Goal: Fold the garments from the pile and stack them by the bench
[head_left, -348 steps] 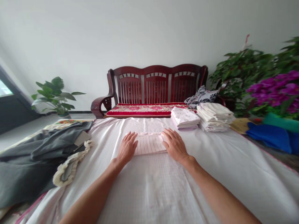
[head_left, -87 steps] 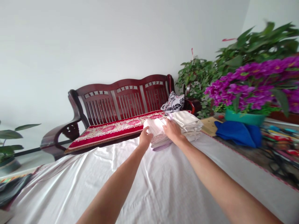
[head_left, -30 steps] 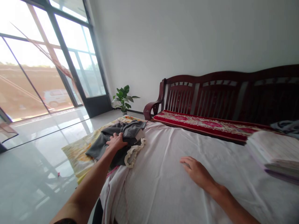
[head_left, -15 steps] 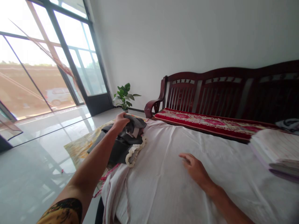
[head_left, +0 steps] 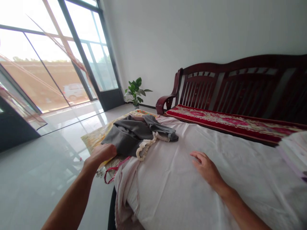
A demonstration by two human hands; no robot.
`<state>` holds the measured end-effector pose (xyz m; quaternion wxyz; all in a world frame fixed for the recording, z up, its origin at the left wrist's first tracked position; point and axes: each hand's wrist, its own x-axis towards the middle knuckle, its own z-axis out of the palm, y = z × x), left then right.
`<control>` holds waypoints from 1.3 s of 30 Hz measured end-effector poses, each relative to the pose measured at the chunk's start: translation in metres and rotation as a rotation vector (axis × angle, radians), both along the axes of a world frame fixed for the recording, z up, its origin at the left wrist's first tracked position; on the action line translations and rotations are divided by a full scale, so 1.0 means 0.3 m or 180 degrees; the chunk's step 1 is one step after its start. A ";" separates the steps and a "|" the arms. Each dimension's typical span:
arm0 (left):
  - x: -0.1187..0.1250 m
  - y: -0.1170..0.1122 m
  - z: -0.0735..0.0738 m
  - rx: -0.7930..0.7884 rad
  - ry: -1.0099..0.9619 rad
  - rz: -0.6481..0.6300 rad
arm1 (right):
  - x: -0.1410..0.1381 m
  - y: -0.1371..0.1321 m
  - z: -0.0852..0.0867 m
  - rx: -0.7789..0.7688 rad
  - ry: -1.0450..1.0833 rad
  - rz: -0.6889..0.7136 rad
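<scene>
A dark grey garment [head_left: 127, 134] with a gathered cream elastic band lies in loose folds at the left end of the white cloth, partly over a yellow patterned cloth [head_left: 94, 137]. My left hand [head_left: 105, 152] is closed at the garment's near left corner, with its fingertips hidden from me. Further right, my right hand [head_left: 207, 167] is held low over the white cloth [head_left: 165, 179], with nothing in it and its fingers loosely bent and apart. Whether it touches the cloth I cannot tell.
Behind the covered surface stands a dark red wooden bench [head_left: 201, 92] with a red floral cushion [head_left: 216, 119]. Folded fabric [head_left: 296, 151] is stacked at the right edge. A potted plant [head_left: 135, 91] stands by the wall. Pink-red trim [head_left: 111, 174] hangs over the near left edge.
My left hand has moved from the garment's far top to its near left corner. The garment now lies flatter and reaches further right. My right hand stays over the cloth. The view has shifted.
</scene>
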<state>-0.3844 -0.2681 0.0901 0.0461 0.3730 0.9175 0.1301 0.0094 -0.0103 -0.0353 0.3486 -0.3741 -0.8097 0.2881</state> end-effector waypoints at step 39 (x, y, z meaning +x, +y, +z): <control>-0.202 0.269 -0.273 0.1298 0.0050 -0.0159 | -0.378 0.008 0.048 0.0894 -0.0967 0.0090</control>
